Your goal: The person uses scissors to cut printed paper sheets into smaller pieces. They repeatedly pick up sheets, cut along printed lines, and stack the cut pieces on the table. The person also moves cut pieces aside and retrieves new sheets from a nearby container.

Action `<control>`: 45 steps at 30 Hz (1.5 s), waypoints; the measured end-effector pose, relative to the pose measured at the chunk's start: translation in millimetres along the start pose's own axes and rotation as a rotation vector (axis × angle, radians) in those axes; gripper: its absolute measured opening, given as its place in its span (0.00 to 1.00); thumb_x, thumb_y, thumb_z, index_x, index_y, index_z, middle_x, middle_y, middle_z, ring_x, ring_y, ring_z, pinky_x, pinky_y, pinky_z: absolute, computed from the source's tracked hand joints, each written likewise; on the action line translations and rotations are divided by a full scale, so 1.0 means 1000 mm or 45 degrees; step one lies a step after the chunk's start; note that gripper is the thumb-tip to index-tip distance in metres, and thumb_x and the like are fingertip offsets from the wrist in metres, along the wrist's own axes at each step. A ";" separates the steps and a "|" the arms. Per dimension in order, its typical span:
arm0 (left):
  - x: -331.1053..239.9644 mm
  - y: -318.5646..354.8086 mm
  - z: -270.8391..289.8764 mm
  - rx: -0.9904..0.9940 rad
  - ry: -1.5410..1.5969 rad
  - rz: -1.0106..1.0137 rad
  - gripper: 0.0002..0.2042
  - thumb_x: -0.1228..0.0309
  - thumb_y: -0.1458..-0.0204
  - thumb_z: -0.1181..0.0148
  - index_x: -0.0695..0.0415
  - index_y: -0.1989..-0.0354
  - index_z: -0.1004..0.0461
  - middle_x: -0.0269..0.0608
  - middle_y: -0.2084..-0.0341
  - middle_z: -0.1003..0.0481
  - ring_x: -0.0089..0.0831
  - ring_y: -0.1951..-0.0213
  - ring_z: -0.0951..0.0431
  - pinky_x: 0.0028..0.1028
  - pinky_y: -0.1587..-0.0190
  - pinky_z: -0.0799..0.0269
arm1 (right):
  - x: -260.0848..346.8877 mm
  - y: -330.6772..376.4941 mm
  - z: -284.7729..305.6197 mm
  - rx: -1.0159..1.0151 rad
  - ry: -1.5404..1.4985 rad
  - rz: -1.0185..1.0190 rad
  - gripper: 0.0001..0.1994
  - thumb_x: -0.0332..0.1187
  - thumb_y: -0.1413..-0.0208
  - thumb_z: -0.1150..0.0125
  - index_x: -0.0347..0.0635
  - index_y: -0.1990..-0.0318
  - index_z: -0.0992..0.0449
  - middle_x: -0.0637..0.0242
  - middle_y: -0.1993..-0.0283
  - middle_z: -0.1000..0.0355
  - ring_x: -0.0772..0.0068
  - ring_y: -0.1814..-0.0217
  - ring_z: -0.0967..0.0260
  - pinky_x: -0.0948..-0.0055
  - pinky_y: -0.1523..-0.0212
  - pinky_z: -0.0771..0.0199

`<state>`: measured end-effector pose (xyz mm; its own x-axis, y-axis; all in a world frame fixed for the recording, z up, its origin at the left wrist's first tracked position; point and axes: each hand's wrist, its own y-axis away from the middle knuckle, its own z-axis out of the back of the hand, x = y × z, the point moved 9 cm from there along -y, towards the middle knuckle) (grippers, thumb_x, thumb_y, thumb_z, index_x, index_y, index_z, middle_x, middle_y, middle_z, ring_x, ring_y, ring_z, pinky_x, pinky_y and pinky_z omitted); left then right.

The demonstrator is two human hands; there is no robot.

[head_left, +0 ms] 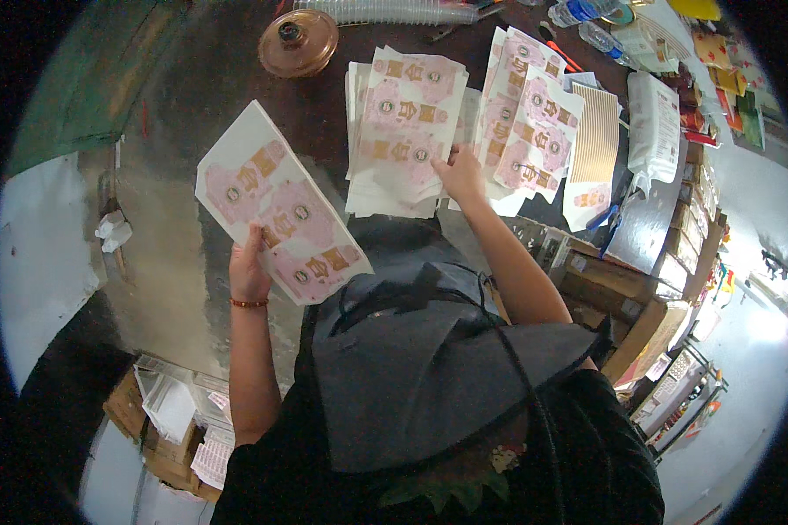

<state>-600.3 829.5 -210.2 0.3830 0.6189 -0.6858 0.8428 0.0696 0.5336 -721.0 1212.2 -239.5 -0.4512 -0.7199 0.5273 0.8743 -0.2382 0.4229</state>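
Observation:
My left hand grips a stack of printed paper sheets, thumb on top and fingers beneath, holding it tilted off the table's left side. The sheets are white with pink patterns and gold characters. In front of me lies a second, uneven pile of like sheets. My right hand is at that pile's right edge, its fingers curled and pinching the top sheet's side. Farther right, more printed sheets overlap in a fanned pile. The fingers under the left stack are hidden.
On the dark table stand a round brown glass lid and a row of clear plastic cups. To the right are a striped gold sheet, a white plastic pack, and water bottles. Cardboard boxes sit below the right edge.

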 end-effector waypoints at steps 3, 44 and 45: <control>-0.011 0.001 0.000 -0.002 -0.076 -0.020 0.19 0.65 0.42 0.48 0.64 0.46 0.36 0.40 0.51 0.30 0.29 0.51 0.29 0.29 0.48 0.34 | -0.002 -0.001 0.005 -0.076 -0.329 0.081 0.21 0.39 0.54 0.38 0.34 0.55 0.31 0.51 0.63 0.26 0.54 0.61 0.27 0.62 0.60 0.29; 0.061 -0.144 -0.113 0.395 -0.527 0.435 0.15 0.69 0.47 0.40 0.60 0.53 0.31 0.33 0.60 0.27 0.25 0.58 0.28 0.29 0.56 0.31 | 0.033 0.009 0.006 -0.178 -0.191 0.089 0.14 0.31 0.54 0.40 0.33 0.61 0.28 0.47 0.52 0.38 0.45 0.49 0.39 0.56 0.48 0.36; 0.061 -0.143 -0.115 0.417 -0.491 0.451 0.16 0.69 0.48 0.39 0.60 0.53 0.31 0.33 0.59 0.27 0.25 0.58 0.28 0.30 0.56 0.31 | 0.036 0.010 0.007 -0.173 -0.228 0.063 0.14 0.31 0.54 0.40 0.33 0.61 0.28 0.47 0.52 0.39 0.45 0.48 0.39 0.57 0.47 0.36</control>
<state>-740.8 947.1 -270.9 0.7187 0.2285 -0.6567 0.6881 -0.3700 0.6242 -729.8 1189.1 -211.2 -0.4214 -0.6087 0.6723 0.9066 -0.2999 0.2968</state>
